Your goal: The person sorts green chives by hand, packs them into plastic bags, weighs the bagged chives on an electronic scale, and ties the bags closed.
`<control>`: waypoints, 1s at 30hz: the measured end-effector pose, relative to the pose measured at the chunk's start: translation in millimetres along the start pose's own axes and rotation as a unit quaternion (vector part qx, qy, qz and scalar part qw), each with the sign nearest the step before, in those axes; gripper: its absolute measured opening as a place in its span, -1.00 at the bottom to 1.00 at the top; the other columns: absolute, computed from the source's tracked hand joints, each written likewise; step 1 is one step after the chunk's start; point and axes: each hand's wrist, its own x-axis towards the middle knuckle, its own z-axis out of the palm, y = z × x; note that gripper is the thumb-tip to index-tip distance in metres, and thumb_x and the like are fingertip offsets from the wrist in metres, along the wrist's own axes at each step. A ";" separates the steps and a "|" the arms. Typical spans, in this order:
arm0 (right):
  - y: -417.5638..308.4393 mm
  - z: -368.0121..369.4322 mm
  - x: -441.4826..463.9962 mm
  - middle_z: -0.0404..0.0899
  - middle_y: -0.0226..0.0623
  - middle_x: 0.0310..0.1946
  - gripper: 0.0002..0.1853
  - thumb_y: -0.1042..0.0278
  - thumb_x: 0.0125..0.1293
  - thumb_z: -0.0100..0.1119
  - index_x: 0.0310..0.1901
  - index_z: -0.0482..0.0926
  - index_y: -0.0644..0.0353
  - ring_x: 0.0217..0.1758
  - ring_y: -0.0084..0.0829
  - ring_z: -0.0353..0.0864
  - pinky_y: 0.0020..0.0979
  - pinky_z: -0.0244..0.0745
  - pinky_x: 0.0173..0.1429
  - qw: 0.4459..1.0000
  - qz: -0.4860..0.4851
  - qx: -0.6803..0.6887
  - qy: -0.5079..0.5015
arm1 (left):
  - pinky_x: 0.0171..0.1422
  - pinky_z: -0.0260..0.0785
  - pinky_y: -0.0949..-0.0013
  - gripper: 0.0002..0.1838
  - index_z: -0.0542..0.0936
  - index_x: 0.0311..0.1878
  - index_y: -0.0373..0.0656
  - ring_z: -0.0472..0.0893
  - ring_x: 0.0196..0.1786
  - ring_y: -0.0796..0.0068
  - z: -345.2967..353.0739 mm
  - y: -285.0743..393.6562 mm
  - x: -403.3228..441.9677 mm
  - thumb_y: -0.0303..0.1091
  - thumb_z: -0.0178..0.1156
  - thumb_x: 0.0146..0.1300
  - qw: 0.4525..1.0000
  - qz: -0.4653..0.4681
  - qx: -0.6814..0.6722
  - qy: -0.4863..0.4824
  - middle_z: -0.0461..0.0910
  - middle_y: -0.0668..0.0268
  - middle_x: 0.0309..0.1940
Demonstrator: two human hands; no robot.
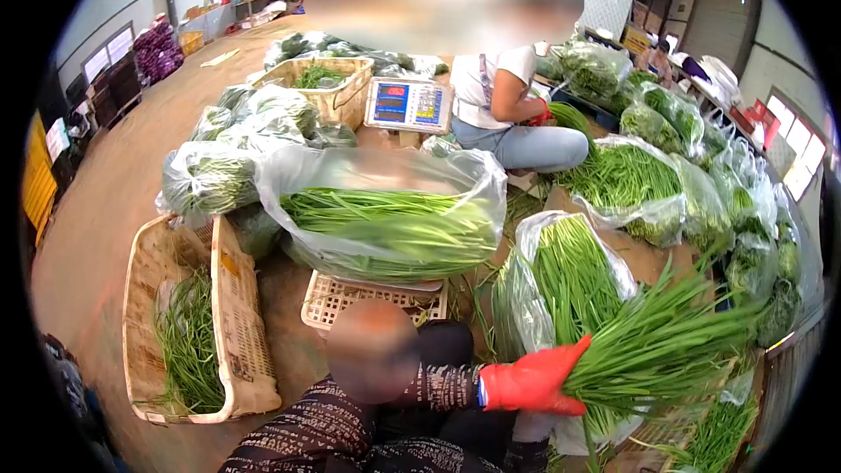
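Note:
My right hand (534, 382), in a red glove, grips a bunch of long green chives (657, 342), its leaves fanning out to the right. Below and behind that bunch, an open clear plastic bag (536, 315) holds more chives laid lengthwise. My left hand (372, 342) appears as a smeared patch at the end of my patterned sleeve, so its fingers cannot be made out. Just beyond it, a large clear bag (385, 250) filled with chives rests over an upturned white plastic crate (328, 298).
On the left stands a cream crate (229, 324) with loose greens inside. A digital scale (408, 105) is set beside another crate (350, 92) at the back. Someone in a white shirt (504, 79) sits across from me. Filled bags (740, 201) line the right side.

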 end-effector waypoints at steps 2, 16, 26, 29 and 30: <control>-18.2 20.8 18.2 0.51 0.05 -0.13 -0.25 -0.12 0.04 0.26 0.07 0.34 0.37 -0.06 -0.04 0.54 -0.15 0.43 0.07 0.995 -0.036 -0.090 -0.027 | 0.25 0.27 0.23 0.17 -0.09 0.38 -0.38 0.40 0.19 -0.03 -34.6 8.3 11.9 -0.12 0.46 -0.17 0.995 0.078 -0.014 0.051 0.32 -0.19 0.16; -81.0 182.8 165.4 0.43 0.13 0.07 -0.21 -0.18 0.06 0.24 0.17 0.34 0.29 0.12 0.02 0.43 -0.14 0.28 0.22 0.762 -0.358 -0.521 -0.141 | 0.07 0.42 0.37 -0.27 0.39 0.18 -0.16 0.59 -0.04 0.45 -344.4 16.2 -66.5 -0.38 0.45 -0.16 0.934 0.055 0.301 0.184 0.60 0.13 -0.05; -26.0 93.6 200.7 0.65 -0.28 -0.42 -0.75 0.14 0.21 0.12 -0.38 0.66 0.12 -0.35 -0.32 0.63 -0.28 0.48 -0.15 0.276 -0.076 -0.906 -0.312 | -0.15 0.45 0.18 -0.35 0.40 0.19 -0.02 0.60 -0.23 0.08 -291.9 -236.1 -174.1 -0.50 0.14 -0.11 0.867 -0.128 0.452 0.165 0.59 0.10 -0.34; -50.2 73.9 226.6 0.65 -0.26 -0.38 -0.74 0.25 0.27 -0.04 -0.33 0.66 0.14 -0.28 -0.31 0.62 -0.28 0.37 0.04 0.243 -0.126 -0.950 -0.150 | -0.28 0.42 0.13 -0.39 0.39 0.18 0.00 0.60 -0.33 0.09 -302.2 -210.1 -170.4 -0.49 0.13 -0.07 0.850 -0.097 0.508 0.104 0.55 0.13 -0.43; -48.5 64.4 256.5 0.65 -0.24 -0.31 -0.73 0.28 0.27 -0.08 -0.28 0.65 0.17 -0.22 -0.32 0.61 -0.27 0.33 0.11 0.250 -0.135 -0.955 -0.083 | -0.30 0.42 0.13 -0.40 0.39 0.18 0.02 0.60 -0.34 0.09 -305.3 -202.1 -166.7 -0.49 0.11 -0.04 0.845 -0.076 0.523 0.088 0.54 0.14 -0.44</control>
